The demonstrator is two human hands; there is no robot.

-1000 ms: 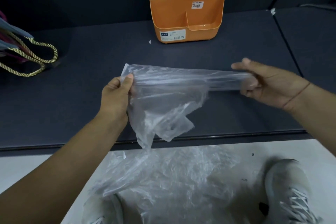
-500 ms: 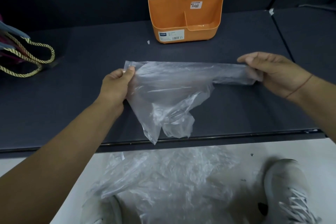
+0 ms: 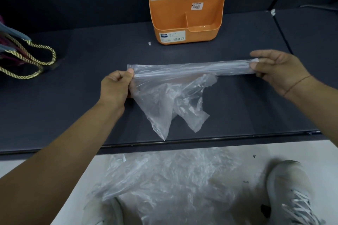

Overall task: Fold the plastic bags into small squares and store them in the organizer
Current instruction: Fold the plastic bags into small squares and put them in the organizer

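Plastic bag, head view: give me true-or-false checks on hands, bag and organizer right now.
1. The left hand and the right hand each pinch one end of the plastic bag. True.
2. The bag is folded into a small square. False: it is stretched between the hands, the rest hanging crumpled.
3. The organizer's three back compartments hold clear plastic. True.
4. The organizer stands nearer the person than the bag. False: it stands beyond the bag.
5. A heap of plastic lies below the edge of the table, by the shoes. True.

clear plastic bag (image 3: 170,97) stretched taut above dark table, lower part hanging crumpled; orange organizer (image 3: 186,12) behind, upright.
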